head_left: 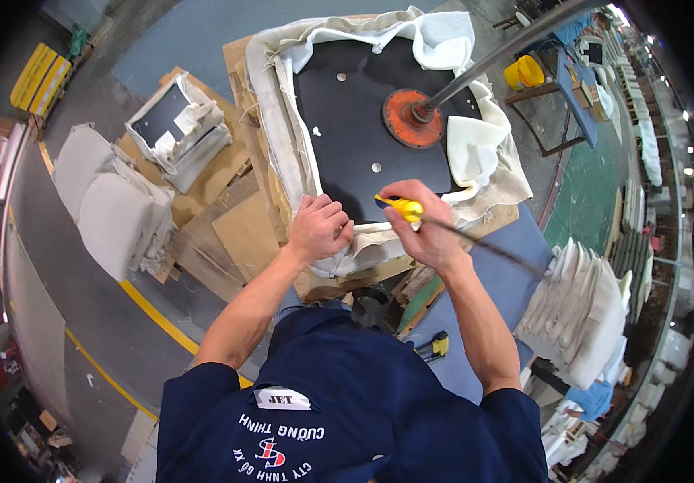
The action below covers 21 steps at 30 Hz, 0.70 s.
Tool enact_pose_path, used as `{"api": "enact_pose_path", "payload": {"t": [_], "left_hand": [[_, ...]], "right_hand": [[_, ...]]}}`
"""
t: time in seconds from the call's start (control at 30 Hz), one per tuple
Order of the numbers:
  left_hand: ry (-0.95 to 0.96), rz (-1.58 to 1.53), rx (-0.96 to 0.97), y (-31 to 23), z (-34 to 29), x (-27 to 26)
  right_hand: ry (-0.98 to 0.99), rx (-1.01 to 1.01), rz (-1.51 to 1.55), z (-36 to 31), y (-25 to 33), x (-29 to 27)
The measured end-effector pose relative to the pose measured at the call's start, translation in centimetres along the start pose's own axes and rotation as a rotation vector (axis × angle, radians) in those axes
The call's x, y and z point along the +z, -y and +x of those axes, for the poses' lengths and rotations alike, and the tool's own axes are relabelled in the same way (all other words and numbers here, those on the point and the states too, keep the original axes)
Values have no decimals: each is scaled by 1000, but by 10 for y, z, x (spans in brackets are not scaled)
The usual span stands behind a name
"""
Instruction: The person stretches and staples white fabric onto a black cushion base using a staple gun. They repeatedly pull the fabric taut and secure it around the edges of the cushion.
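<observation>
A large seat cushion lies upside down in front of me, with a black base panel point(347, 129) showing inside white padding point(467, 153) and a beige fabric cover point(262, 105). An orange round press plate point(413, 118) on a metal rod point(508, 52) rests on the panel. At the cushion's near left corner my left hand point(321, 229) is closed, its fingers curled over the padded fabric edge. My right hand point(427, 225) grips a yellow-handled tool point(408, 210) above the near edge; a long thin dark shaft, blurred at its end, extends from it to the lower right.
A yellow and black tool point(435, 346) lies on the blue-grey surface point(492, 306) by my right arm. Stacked grey cushions point(113, 209) and a smaller cushion point(176, 125) sit at left. Fabric-covered pieces point(580, 310) stand at right, below a blue table point(568, 101) and yellow bucket point(524, 72).
</observation>
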<state>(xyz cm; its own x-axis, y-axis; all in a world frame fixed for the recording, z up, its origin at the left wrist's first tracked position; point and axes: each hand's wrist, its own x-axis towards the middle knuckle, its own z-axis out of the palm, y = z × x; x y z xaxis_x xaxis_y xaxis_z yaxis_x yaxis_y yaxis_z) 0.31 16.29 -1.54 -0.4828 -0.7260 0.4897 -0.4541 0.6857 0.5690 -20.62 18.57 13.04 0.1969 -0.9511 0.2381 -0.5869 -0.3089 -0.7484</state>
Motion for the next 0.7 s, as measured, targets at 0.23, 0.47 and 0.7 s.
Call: {"api": "enact_pose_path", "payload": {"t": [0.23,0.47,0.7], "left_hand": [[-90,18,-62,-17,-1,15],[-49,19,-79,-39,-1,25],[-20,-254,-200,-60,7,26]], "right_hand": [[-39,390,132,-29,-58,22],[-131,495,249,-47,-81,31],[-346,358,19,-68,-100,52]]}}
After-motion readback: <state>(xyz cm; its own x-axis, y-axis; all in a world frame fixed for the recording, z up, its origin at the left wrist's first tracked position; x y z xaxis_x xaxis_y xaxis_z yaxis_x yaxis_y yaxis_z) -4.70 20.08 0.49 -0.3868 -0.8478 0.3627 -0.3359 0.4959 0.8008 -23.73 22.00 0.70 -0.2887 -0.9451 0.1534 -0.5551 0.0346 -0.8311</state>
